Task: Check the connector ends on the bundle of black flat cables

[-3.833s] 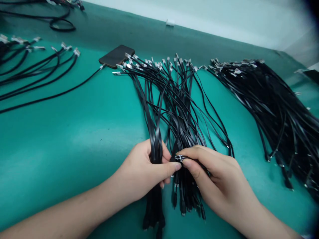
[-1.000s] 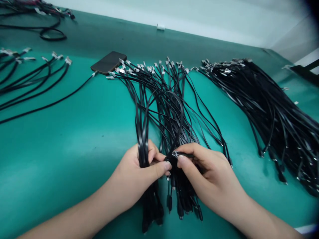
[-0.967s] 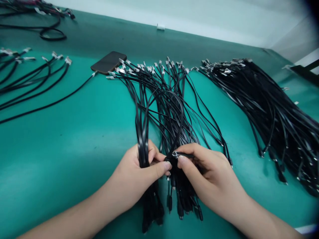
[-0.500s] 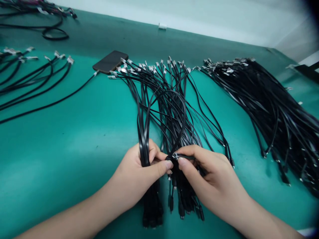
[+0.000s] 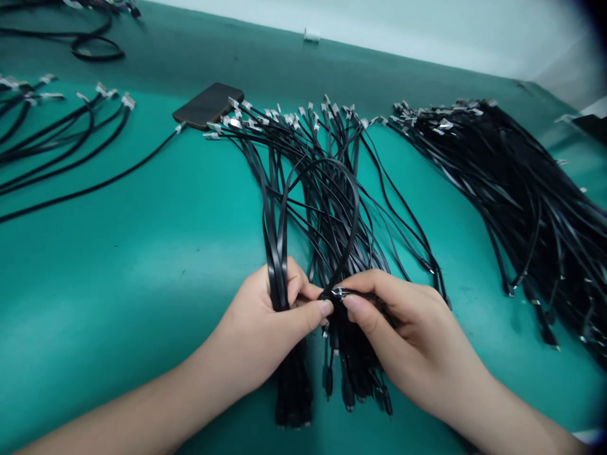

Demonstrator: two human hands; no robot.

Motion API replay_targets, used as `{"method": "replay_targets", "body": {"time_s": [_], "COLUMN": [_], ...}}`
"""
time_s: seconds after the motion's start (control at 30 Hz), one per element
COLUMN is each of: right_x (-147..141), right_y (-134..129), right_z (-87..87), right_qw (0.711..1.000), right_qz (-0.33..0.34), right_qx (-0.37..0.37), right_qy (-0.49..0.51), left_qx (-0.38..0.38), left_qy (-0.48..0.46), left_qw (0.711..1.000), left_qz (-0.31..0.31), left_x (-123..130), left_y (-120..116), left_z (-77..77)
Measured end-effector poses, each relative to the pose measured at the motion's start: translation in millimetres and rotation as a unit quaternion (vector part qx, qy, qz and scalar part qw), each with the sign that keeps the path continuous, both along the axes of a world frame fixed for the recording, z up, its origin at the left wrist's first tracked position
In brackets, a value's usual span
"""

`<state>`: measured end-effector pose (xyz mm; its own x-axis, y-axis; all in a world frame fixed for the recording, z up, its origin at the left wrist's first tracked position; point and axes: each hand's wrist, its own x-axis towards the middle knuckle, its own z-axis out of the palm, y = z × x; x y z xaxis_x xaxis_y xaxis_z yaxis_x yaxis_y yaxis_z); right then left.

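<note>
A green table point(image 5: 142, 278) fills most of the frame, with a pale wall point(image 5: 417, 38) along the top. Left of top centre lies a dark phone-like slab point(image 5: 206, 106), a black cable point(image 5: 123, 170) running from its near edge toward the left border. More cables with pale connectors point(image 5: 128, 101) spread across the upper left, below a looped black cord point(image 5: 97, 57). A small white cylinder point(image 5: 312, 35) sits at the wall's foot. On the right stretches a large dense heap of black cables point(image 5: 512, 170).

Mid-frame, a crisscrossed pile of cables point(image 5: 327, 189) lies behind and beneath the hands, its far connectors overlapping the slab's right side; the hands hide part of it. At lower centre, the left hand point(image 5: 265, 325) clasps a bundle of flat black cables point(image 5: 279, 281), thumb and forefinger pinching a black cable end point(image 5: 327, 295). Just beside it, the right hand point(image 5: 412, 325) pinches a shiny metal-tipped piece point(image 5: 339, 292), details too small to tell.
</note>
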<state>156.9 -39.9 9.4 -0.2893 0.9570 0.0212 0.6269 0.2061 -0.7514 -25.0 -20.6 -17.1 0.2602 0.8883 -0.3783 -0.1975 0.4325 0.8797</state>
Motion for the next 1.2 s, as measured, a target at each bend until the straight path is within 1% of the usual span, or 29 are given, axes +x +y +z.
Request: {"method": "replay_targets", "body": {"time_s": [0.2, 0.4, 0.6, 0.77, 0.83, 0.9, 1.0, 1.07, 1.1, 1.17, 1.2], "right_x": [0.3, -2.1, -3.8, -4.4, -4.3, -4.0, -3.1, -2.6, -2.4, -2.0, -1.7], "right_y": [0.2, -0.8, -7.3, -5.6, -4.7, -4.8, -6.6, -7.8, -8.0, -8.0, -7.9], "right_z": [1.6, -1.6, -4.0, -2.3, -2.7, -3.9, -5.0, -3.9, -2.6, 0.6, 2.2], "right_qw": [0.999, 0.993, 0.994, 0.998, 0.998, 0.997, 0.992, 0.982, 0.97, 0.934, 0.914], "right_qz": [-0.012, -0.075, -0.061, -0.041, -0.046, -0.054, -0.079, -0.13, -0.164, -0.226, -0.242], "right_qx": [-0.025, -0.069, -0.075, -0.042, -0.032, -0.042, -0.056, -0.03, -0.008, 0.043, 0.069], "right_qy": [0.016, 0.061, 0.057, 0.022, 0.019, 0.03, 0.075, 0.135, 0.178, 0.275, 0.317], "left_qx": [-0.005, -0.013, -0.009, -0.001, -0.002, 0.0, 0.016, 0.029, 0.033, 0.039, 0.039], "left_qy": [-0.011, -0.04, -0.04, -0.02, -0.012, -0.005, 0.031, 0.067, 0.079, 0.078, 0.067], "left_qw": [1.0, 0.999, 0.999, 1.0, 1.0, 1.0, 0.999, 0.997, 0.996, 0.996, 0.997], "left_qz": [0.0, 0.006, 0.002, 0.0, -0.001, -0.002, 0.0, 0.001, -0.002, -0.019, -0.028], "left_x": [1.9, -0.4, -1.0, -0.9, -1.0, -1.1, -1.6, -2.1, -2.4, -3.0, -3.2], "left_y": [-0.6, -1.6, -1.6, -2.0, -1.9, -1.8, -2.7, -4.1, -4.7, -5.5, -5.6], "left_z": [2.7, 0.4, 0.1, -0.2, -0.2, -0.2, 0.1, 0.4, 0.6, 1.0, 1.1]}}
